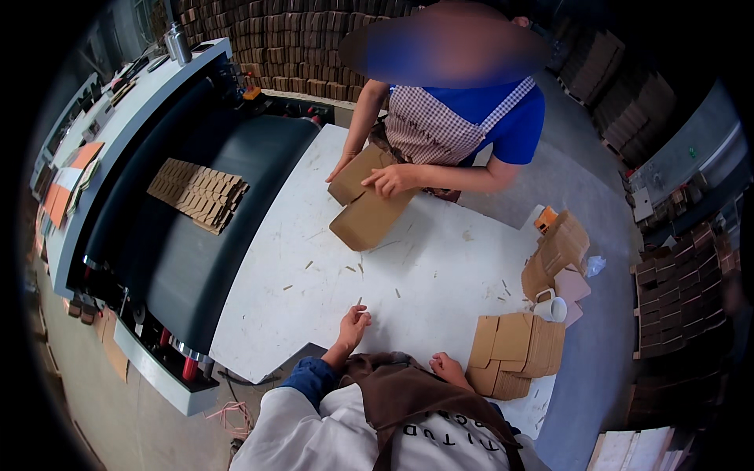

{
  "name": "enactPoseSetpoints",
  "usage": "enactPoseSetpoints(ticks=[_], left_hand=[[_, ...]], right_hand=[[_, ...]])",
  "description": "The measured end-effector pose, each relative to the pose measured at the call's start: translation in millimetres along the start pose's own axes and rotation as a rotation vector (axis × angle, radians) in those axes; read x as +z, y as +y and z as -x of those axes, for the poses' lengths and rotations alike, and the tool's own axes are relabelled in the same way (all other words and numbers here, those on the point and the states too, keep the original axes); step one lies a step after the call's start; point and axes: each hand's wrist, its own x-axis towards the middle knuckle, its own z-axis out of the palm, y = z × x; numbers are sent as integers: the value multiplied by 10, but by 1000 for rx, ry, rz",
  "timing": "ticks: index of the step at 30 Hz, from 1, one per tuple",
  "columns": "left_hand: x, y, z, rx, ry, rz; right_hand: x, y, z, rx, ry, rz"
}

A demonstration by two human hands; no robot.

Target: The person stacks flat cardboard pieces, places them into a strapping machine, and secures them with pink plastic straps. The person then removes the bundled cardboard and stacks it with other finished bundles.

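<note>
My left hand (353, 326) is over the near edge of the white table, its fingers pinched together. A thin cardboard scrap (360, 301) shows at its fingertips. My right hand (448, 367) is loosely curled at the table edge, with nothing visible in it. Just right of it lies a stack of flat brown cardboard box blanks (514, 345). Across the table a co-worker in a checked apron has both hands (393, 180) on more brown cardboard blanks (373, 220).
A white table (440, 259) carries scattered scraps. At left stands a machine with a dark belt (184, 251) bearing overlapping blanks (198, 192). A white mug (551, 307) and a bent cardboard piece (556, 250) sit at the right edge. Cardboard stacks (283, 51) line the back.
</note>
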Motion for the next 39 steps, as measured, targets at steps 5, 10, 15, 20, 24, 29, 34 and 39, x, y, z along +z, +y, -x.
enactPoseSetpoints(ticks=[5, 10, 15, 20, 24, 29, 34, 39], left_hand=[[7, -32, -9, 9, -2, 22], [-16, -64, -15, 22, -4, 18], [-2, 8, 13, 21, -10, -11], [-1, -25, -4, 4, -7, -16], [-10, -41, -19, -2, -14, -1], [-5, -13, -29, -7, -19, 2], [8, 37, -27, -17, -27, 23], [6, 20, -54, -7, -22, 27]], right_hand=[[-5, -21, 4, -28, 16, 41], [16, -56, 9, -22, 21, 32], [21, -13, 22, -6, 12, 2], [47, 67, -2, -39, 25, 52], [18, 8, 2, -18, 20, 34], [1, 15, -22, 14, -2, 3], [34, 51, -43, -7, 30, 41], [30, 62, -76, -10, 33, 64]])
